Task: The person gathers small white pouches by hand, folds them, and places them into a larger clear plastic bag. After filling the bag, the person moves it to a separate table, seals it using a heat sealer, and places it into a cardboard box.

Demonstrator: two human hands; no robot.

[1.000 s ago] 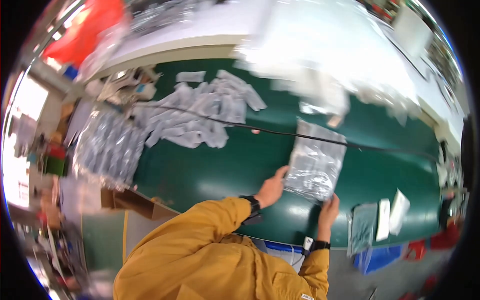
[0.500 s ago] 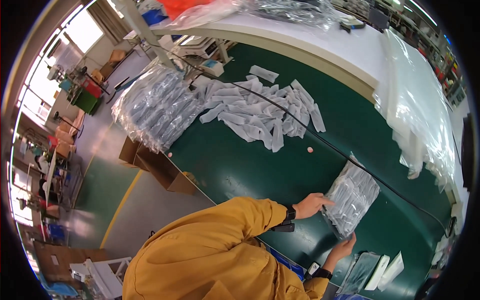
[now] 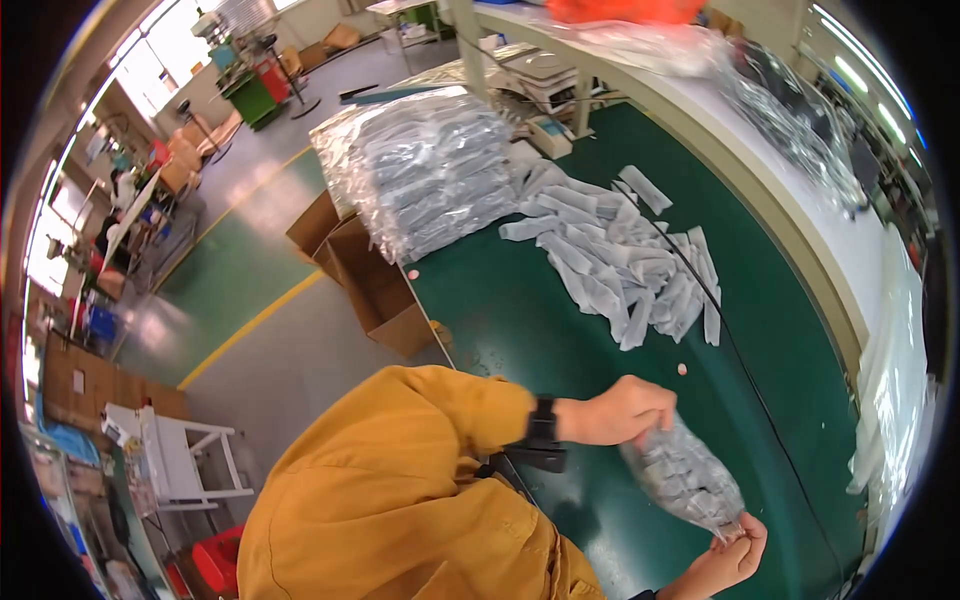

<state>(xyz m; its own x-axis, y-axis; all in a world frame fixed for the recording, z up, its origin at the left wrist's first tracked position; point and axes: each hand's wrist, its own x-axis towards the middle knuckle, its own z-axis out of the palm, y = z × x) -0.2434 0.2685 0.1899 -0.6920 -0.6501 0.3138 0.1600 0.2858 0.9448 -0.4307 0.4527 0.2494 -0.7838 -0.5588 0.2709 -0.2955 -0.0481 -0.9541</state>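
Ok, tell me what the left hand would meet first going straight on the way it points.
Past the clear bag in its grip, the left hand would probably meet the black cable, though their relative heights are unclear.

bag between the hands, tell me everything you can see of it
The bag looks like thin, clear, shiny plastic, somewhat blurred, with grey pieces packed inside. It slants from upper left to lower right in the picture, narrowing toward the lower end. The left hand grips its upper end, the right hand its lower end. It is over the green table; whether it touches the top is unclear.
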